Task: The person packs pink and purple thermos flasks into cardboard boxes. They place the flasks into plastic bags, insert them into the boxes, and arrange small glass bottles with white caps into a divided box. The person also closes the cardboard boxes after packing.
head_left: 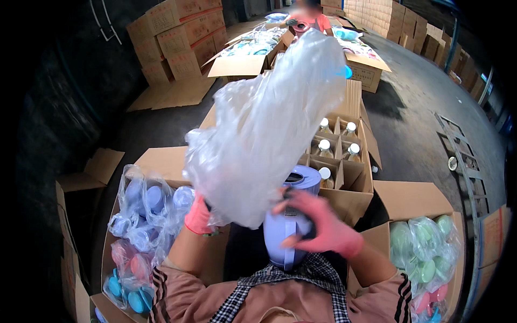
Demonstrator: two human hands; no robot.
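My left hand [199, 216], in a pink glove, is closed on the lower left edge of a large clear plastic bag [269, 124]. The bag billows upward, covering much of the view ahead. A lilac plastic jug [274, 237] with a lid stands upright close against my checked apron. Its handle strip faces me. At its right side is my right hand [326, 229], also pink-gloved, with fingers and thumb curved but spread apart in front of the jug. The fingertips lie near the lid and handle; whether they touch is blurred.
A divided carton [366, 183] of white-capped bottles [324, 148] stands ahead. Open cartons flank me, holding bagged lilac, pink and blue items [153, 199] left, green ones [423, 242] right. Farther off, a person [309, 21] works among cartons. A metal frame [468, 167] lies right.
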